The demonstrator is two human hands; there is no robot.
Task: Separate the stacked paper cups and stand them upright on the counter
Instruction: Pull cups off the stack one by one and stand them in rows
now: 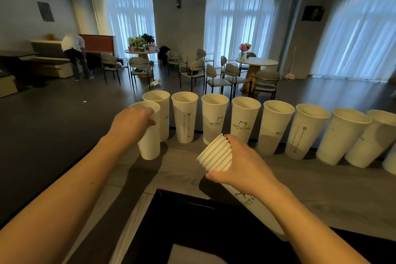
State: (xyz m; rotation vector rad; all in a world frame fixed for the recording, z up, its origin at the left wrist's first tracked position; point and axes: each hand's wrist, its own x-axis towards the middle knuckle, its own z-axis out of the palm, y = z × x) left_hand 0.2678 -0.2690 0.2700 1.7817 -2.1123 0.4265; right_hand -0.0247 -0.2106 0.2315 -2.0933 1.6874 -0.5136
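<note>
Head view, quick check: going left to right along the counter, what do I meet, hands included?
Left hand gripping a single cup → first standing cup of the row → right hand holding the nested stack → the row of upright cups running on to the right edge.

Counter (300, 180): row of upright cups (244, 119) along far edge; single cup (150, 135) at left end; nested stack (216, 154) nearer.

Right hand (244, 165) hides the stack's (216, 154) middle.
</note>
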